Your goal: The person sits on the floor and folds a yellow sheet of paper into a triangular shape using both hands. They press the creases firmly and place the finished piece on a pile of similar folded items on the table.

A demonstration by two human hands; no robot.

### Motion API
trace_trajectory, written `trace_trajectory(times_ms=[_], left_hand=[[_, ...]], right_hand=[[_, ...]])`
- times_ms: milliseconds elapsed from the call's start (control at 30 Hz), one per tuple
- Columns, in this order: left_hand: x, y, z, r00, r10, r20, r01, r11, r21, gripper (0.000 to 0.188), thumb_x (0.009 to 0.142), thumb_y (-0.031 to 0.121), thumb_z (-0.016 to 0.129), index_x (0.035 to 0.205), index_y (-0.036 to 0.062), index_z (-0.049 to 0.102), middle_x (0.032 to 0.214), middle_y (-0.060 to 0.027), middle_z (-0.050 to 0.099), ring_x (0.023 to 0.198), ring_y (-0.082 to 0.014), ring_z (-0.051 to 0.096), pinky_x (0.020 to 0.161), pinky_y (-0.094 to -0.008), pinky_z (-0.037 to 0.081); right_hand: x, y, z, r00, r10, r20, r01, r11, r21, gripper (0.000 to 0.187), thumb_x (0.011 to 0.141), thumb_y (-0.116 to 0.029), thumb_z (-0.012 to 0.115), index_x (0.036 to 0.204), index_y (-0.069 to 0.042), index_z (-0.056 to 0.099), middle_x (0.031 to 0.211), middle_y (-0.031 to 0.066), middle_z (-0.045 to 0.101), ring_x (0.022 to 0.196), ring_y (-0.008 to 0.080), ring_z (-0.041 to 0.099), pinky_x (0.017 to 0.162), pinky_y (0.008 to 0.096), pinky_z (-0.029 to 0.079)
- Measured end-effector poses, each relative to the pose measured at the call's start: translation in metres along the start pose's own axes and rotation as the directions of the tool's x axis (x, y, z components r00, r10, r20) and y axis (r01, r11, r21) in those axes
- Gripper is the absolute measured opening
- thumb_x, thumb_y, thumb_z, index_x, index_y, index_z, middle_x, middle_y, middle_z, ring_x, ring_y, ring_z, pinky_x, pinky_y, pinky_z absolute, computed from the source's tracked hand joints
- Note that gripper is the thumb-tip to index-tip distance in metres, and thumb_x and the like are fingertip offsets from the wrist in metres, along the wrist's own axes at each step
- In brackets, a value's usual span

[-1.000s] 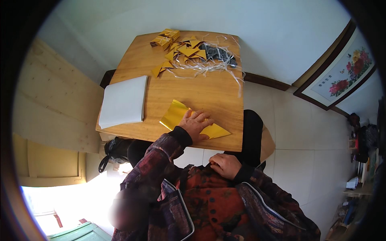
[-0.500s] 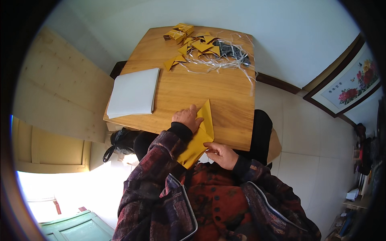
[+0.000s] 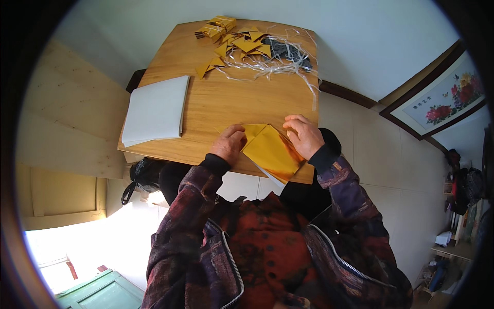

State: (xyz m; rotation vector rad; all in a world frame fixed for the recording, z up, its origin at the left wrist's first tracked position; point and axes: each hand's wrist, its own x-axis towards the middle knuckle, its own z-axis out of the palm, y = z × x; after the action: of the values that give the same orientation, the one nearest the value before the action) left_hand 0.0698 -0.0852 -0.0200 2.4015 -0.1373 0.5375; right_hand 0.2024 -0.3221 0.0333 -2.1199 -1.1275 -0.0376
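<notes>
- A gold sheet of paper (image 3: 271, 151) is seen lying at the near edge of the wooden table (image 3: 242, 98), close to its near right corner, with its lower tip jutting past the edge.
- The sheet is shown as glossy yellow-gold, folded into an angled, roughly diamond-like shape; a crease runs from its top toward the lower right, and a pale underside is glimpsed along its lower left rim.
- The left hand (image 3: 228, 143) is laid on the sheet's left corner, fingers curled down and pressing rather than clasping it.
- The right hand (image 3: 303, 135) is set on the sheet's upper right edge, fingertips bent onto the paper, pinning it flat; nothing is enclosed in the palm.
- A stack of white paper (image 3: 155, 109) is placed at the table's left edge, well apart from the hands.
- Small folded gold pieces (image 3: 242, 45) are scattered by the far edge, beside a tangle of pale strings (image 3: 272, 64) near the far right corner.
</notes>
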Motion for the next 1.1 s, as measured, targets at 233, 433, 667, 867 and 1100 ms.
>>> trace_trajectory(times_ms=[233, 433, 667, 867, 1100], left_hand=[[-0.004, 0.012, 0.001, 0.992, 0.111, 0.065, -0.121, 0.977, 0.175, 0.018, 0.086, 0.005, 0.061, 0.104, 0.0057, 0.063, 0.121, -0.0122, 0.059, 0.119, -0.0342, 0.054, 0.098, -0.0428, 0.046], [-0.005, 0.033, -0.006, 0.955, 0.072, 0.286, -0.128, 0.975, 0.183, 0.039, 0.084, 0.027, 0.07, 0.12, 0.016, 0.061, 0.138, -0.0096, 0.051, 0.133, -0.0339, 0.044, 0.109, -0.0502, 0.034], [-0.017, 0.056, -0.01, 0.857, 0.035, 0.515, -0.197, 0.945, 0.263, 0.074, 0.072, 0.047, 0.077, 0.138, 0.027, 0.049, 0.154, -0.0069, 0.032, 0.145, -0.0381, 0.023, 0.113, -0.0649, 0.016], [-0.024, 0.058, 0.012, 0.902, 0.078, 0.424, -0.197, 0.95, 0.243, 0.058, 0.077, 0.045, 0.074, 0.129, 0.0252, 0.056, 0.148, -0.0059, 0.041, 0.142, -0.0365, 0.029, 0.113, -0.0642, 0.015], [-0.025, 0.058, 0.016, 0.945, 0.138, 0.297, -0.187, 0.972, 0.143, 0.036, 0.074, 0.037, 0.078, 0.106, 0.0247, 0.068, 0.128, -0.0014, 0.056, 0.131, -0.0297, 0.044, 0.11, -0.0612, 0.021]], right_hand=[[-0.069, -0.022, -0.01, 0.988, -0.031, 0.151, 0.029, 0.999, 0.013, 0.026, 0.082, -0.007, 0.065, 0.107, -0.003, 0.062, 0.123, 0.0107, 0.06, 0.114, 0.0303, 0.058, 0.091, 0.037, 0.05], [-0.086, -0.024, 0.006, 0.986, -0.05, 0.161, 0.056, 0.998, -0.036, 0.04, 0.073, -0.006, 0.074, 0.111, -0.004, 0.061, 0.132, 0.0095, 0.054, 0.126, 0.0312, 0.051, 0.101, 0.0406, 0.045], [-0.087, -0.024, 0.009, 0.988, -0.049, 0.143, 0.055, 0.998, -0.037, 0.037, 0.076, -0.012, 0.073, 0.11, -0.004, 0.061, 0.13, 0.0097, 0.053, 0.126, 0.0304, 0.048, 0.104, 0.0414, 0.041], [-0.087, -0.025, 0.01, 0.993, -0.044, 0.106, 0.047, 0.999, -0.024, 0.038, 0.074, -0.006, 0.072, 0.109, -0.004, 0.06, 0.13, 0.0102, 0.054, 0.124, 0.0322, 0.051, 0.102, 0.0407, 0.044], [-0.088, -0.016, 0.012, 0.993, -0.064, 0.097, 0.063, 0.998, 0.016, 0.03, 0.08, 0.004, 0.057, 0.108, -0.003, 0.063, 0.129, 0.0115, 0.057, 0.126, 0.032, 0.051, 0.106, 0.0403, 0.042]])
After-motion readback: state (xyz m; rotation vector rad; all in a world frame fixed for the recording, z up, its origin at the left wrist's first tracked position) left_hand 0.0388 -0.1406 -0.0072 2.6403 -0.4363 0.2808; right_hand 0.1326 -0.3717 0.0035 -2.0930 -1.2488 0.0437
